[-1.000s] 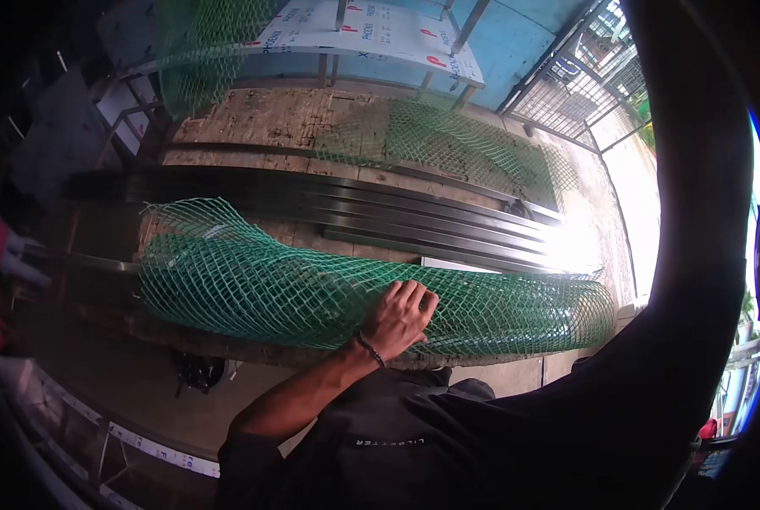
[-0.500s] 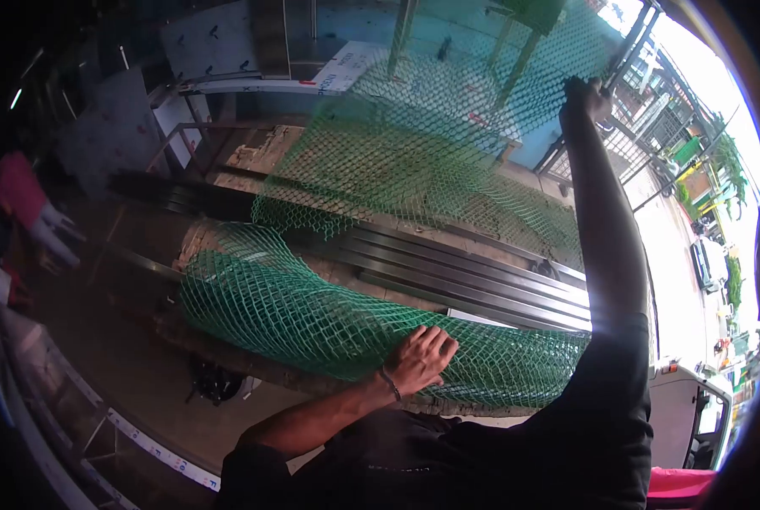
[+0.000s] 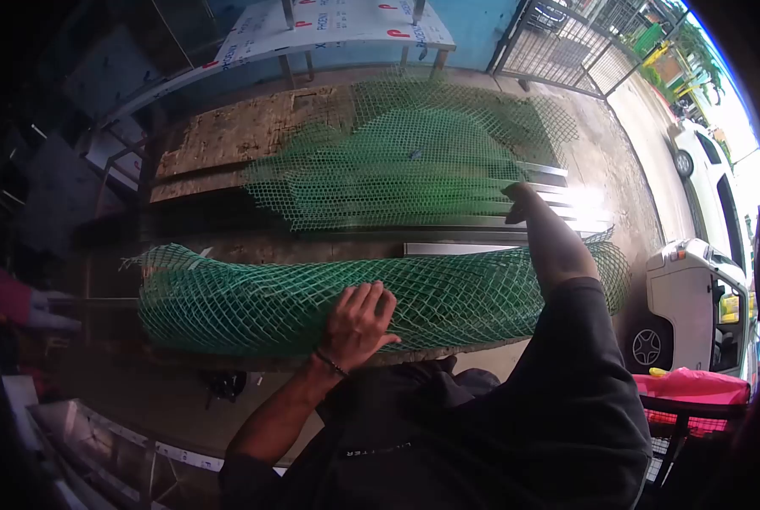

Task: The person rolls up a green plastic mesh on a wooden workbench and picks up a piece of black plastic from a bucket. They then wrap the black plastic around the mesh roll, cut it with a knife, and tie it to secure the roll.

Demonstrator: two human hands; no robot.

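A long roll of green plastic mesh [image 3: 465, 293] lies across the front. My left hand [image 3: 358, 325] rests on top of the roll, left of its middle, palm down with the thumb apart from the fingers. Beyond the roll, a loose sheet of green mesh [image 3: 397, 161] lies spread and partly blurred over metal bars and boards. My right hand [image 3: 518, 202] is at the right edge of this sheet, thumb and fingers parted, with nothing visibly gripped between them.
Shiny metal bars [image 3: 543, 170] lie under the sheet on a worn wooden surface [image 3: 227, 136]. Behind stands a table with a printed covering [image 3: 337, 25]. A person's gloved hand [image 3: 53, 310] shows at the far left. A white vehicle [image 3: 686, 285] and pink cloth [image 3: 694, 384] are at right.
My right hand has come down from high at the upper right, now off the mesh it held up. The raised sheet has dropped onto the bars. My left hand stays on the roll. The view has shifted.
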